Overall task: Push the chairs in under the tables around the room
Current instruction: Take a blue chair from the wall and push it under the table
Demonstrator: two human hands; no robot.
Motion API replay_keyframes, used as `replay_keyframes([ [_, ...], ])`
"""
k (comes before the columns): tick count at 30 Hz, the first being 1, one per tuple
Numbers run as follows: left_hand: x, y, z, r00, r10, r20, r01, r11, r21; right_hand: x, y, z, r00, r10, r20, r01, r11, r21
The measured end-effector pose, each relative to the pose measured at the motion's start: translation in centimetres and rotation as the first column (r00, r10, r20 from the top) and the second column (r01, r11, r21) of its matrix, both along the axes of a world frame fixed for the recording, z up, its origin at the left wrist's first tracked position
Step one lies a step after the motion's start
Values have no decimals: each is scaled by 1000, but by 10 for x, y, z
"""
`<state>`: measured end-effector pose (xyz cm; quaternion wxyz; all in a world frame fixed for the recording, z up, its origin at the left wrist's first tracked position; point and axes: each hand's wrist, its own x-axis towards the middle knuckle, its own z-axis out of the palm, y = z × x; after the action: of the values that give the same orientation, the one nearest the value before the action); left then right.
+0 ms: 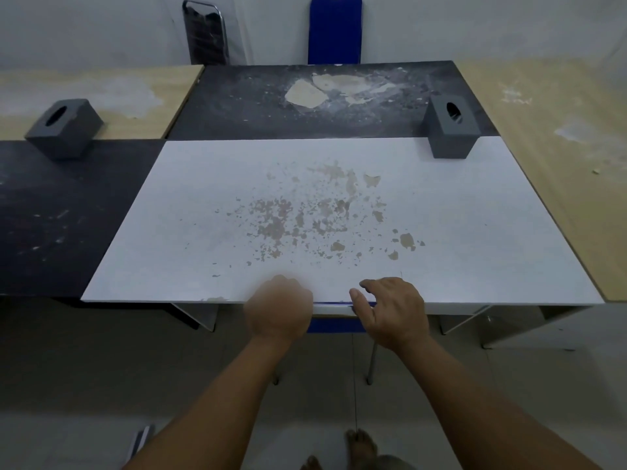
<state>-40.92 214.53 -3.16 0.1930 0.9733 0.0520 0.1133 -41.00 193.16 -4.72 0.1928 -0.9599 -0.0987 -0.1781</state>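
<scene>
Head view: at six o'clock the blue padded metal-legged chair (334, 324) is flanked under the white table (203, 212) edge by blurred left hand (278, 310), grip undeterminable, and loose-fingered right hand (390, 310).

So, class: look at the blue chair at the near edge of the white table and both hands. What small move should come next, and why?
Probably let go and step back. The blue chair already sits tucked under the white table, only a strip of it showing between the left hand and right hand. The right fingers look relaxed, so pushing seems finished.
</scene>
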Motion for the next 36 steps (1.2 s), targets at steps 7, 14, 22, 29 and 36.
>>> replay_keyframes([
  [7, -3, 1, -3, 999, -2, 33, 1, 1000, 19, -1, -2, -4, 999, 21, -45, -21, 1000, 7],
  [14, -9, -1, -5, 1000, 9, -8, -9, 999, 34, -7, -3, -6, 995, 26, -99, -25, 1000, 11],
  [22, -9, -2, -3, 1000, 9, 21, -10, 999, 31, -5, -4, -3, 995, 56, -79, -54, 998, 29],
  [29, -12, -2, -4, 1000, 6, -13, -5, 998, 68, -9, -5, -2, 991, 52, -126, -52, 999, 9],
  [36, -14, -3, 0, 990, -5, -142, 23, 992, 126, -7, -6, 9, 933, 101, -345, -131, 989, -63],
])
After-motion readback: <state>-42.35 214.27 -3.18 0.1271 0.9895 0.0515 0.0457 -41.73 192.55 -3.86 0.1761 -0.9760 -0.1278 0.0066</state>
